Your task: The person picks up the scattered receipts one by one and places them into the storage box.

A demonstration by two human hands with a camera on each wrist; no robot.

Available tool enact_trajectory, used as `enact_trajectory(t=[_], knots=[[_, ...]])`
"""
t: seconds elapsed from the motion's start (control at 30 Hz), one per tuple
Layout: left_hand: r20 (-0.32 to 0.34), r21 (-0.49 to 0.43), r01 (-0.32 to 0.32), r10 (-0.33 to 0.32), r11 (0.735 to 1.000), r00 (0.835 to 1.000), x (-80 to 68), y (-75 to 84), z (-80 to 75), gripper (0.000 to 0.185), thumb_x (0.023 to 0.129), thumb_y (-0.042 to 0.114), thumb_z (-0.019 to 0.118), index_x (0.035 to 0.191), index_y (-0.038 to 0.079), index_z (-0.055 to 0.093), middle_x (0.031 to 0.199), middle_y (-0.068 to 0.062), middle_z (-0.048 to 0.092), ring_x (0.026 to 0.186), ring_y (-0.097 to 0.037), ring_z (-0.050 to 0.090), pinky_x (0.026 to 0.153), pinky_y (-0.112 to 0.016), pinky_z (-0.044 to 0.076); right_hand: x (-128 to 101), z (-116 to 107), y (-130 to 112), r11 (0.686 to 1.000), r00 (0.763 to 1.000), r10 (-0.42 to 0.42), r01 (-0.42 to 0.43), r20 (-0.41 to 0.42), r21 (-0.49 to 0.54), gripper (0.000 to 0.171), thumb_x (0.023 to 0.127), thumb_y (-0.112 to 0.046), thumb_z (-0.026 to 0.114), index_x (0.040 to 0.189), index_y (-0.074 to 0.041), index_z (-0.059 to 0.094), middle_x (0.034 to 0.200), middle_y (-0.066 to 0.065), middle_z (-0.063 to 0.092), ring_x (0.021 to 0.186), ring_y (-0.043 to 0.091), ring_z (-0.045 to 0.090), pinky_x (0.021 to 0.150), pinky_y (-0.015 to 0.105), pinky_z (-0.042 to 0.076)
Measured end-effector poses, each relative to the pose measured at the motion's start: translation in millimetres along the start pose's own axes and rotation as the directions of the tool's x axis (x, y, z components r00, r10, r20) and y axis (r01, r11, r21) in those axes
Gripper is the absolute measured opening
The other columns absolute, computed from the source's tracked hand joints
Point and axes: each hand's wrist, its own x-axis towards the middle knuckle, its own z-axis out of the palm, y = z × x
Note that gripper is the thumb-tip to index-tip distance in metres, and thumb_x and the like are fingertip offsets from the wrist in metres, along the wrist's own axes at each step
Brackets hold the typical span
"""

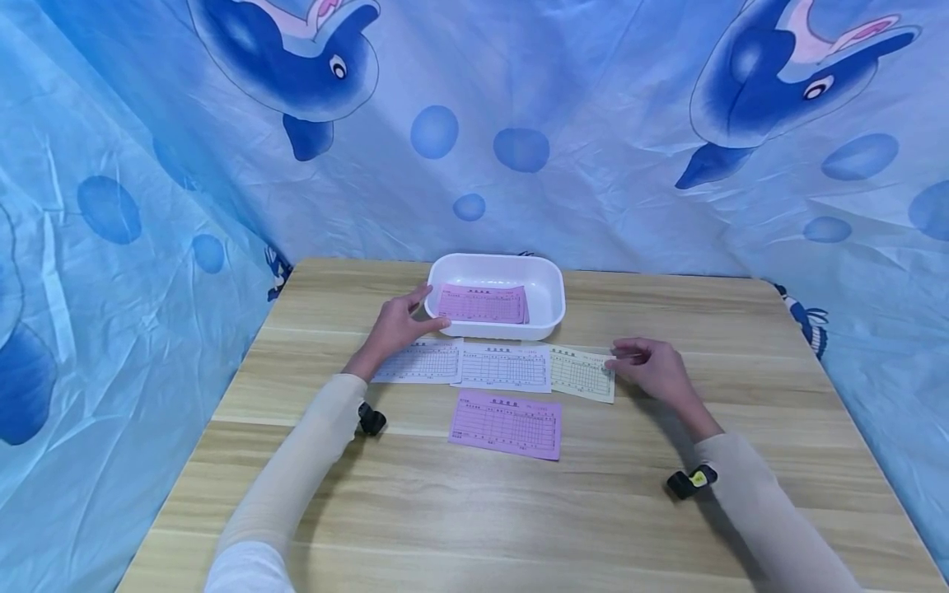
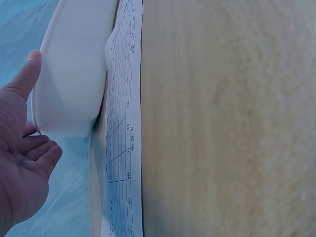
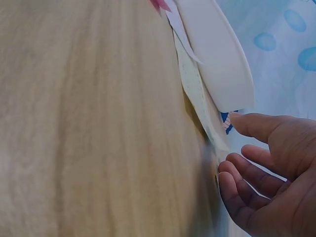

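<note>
A white plastic tray [image 1: 552, 288] at the back of the table holds pink printed forms [image 1: 482, 305]. At its left front corner is my left hand [image 1: 396, 325], thumb along the rim and the other fingers by the left end, spread apart around the corner in the left wrist view. My right hand [image 1: 652, 369] is at the right edge of a pale yellow form [image 1: 582, 375], fingers loosely bent. In the right wrist view, that form's end [image 3: 197, 98] lies close to the fingertips, with nothing pinched between thumb and fingers.
Left of the yellow form lie two white forms, a middle one [image 1: 507, 368] and a left one [image 1: 426, 364] partly under my left hand. A pink form [image 1: 506, 424] lies in front of the row on the wooden table [image 1: 460, 527]. A blue dolphin-print curtain [image 1: 615, 206] hangs behind.
</note>
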Motion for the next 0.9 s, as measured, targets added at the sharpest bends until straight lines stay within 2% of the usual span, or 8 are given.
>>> enact_trajectory(t=[0.37, 0.63, 0.77, 0.9], knots=[[0.014, -0.007, -0.001, 0.001, 1.0, 1.0, -0.3, 0.6, -1.5, 0.094, 0.084, 0.048, 0.083, 0.155, 0.005, 0.04, 0.164, -0.013, 0.032, 0.146, -0.034, 0.04, 0.117, -0.046, 0.041, 1.0, 5.0, -0.4, 0.999, 0.999, -0.022, 0.023, 0.024, -0.034, 0.048, 0.086, -0.028, 0.085, 0.124, -0.003, 0.071, 0.108, 0.016, 0.074, 0.093, 0.026, 0.07, 0.077, 0.03, 0.056], [0.014, 0.001, -0.003, 0.003, 1.0, 1.0, 0.3, 0.6, -1.4, 0.094, 0.083, 0.048, 0.083, 0.155, 0.005, 0.04, 0.164, -0.012, 0.032, 0.146, -0.033, 0.041, 0.117, -0.045, 0.042, 2.8, 8.0, -1.9, 0.999, 0.999, 0.001, 0.001, 0.051, -0.039, 0.047, 0.084, -0.022, 0.086, 0.122, -0.001, 0.07, 0.091, 0.007, 0.069, 0.078, 0.017, 0.059, 0.06, 0.023, 0.047], [0.012, -0.006, -0.005, 0.005, 1.0, 1.0, 0.2, 1.6, -1.2, 0.094, 0.084, 0.047, 0.083, 0.155, 0.004, 0.04, 0.164, -0.011, 0.033, 0.147, -0.032, 0.04, 0.117, -0.044, 0.041, 3.6, 9.6, -0.3, 0.998, 0.999, -0.023, 0.025, 0.047, -0.051, 0.039, 0.084, -0.02, 0.086, 0.115, 0.001, 0.073, 0.082, 0.003, 0.07, 0.073, 0.013, 0.06, 0.061, 0.021, 0.047], [0.009, -0.01, -0.005, 0.005, 1.0, 1.0, 0.3, 1.7, -1.3, 0.093, 0.084, 0.047, 0.084, 0.155, 0.005, 0.041, 0.163, -0.011, 0.033, 0.147, -0.031, 0.039, 0.117, -0.043, 0.041, 3.7, 8.9, 1.1, 0.996, 0.999, -0.039, 0.042, 0.034, -0.084, 0.034, 0.085, -0.02, 0.084, 0.109, 0.003, 0.076, 0.084, 0.005, 0.074, 0.074, 0.012, 0.062, 0.063, 0.021, 0.049]])
